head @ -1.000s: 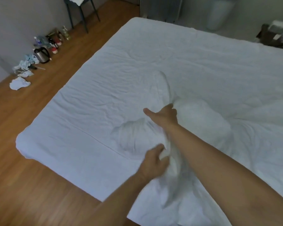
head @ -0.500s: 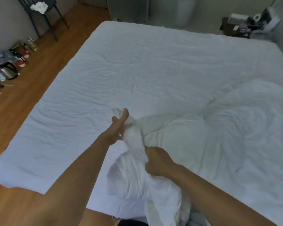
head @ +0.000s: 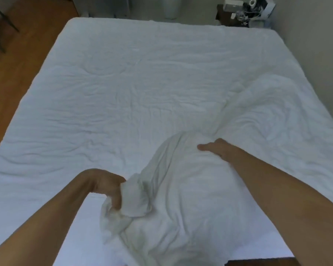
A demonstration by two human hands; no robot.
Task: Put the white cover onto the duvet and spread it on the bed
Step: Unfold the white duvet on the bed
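Head view: you look down across the bed (head: 123,83), white and creased from edge to edge.
Your left hand (head: 108,186): fingers curled tight round a bunched wad of the white cover (head: 161,189) — a firm grip near the bed's near edge.
Your right hand (head: 214,147): laid on the cover farther in; thumb out straight, the other fingers hidden in the cloth, so you cannot tell whether they grip.
Cover: heaped between your arms, trailing right into the rumpled duvet (head: 267,116).
Surroundings: wooden floor (head: 17,60) on the left — cluttered stand (head: 242,12) by the far corner.
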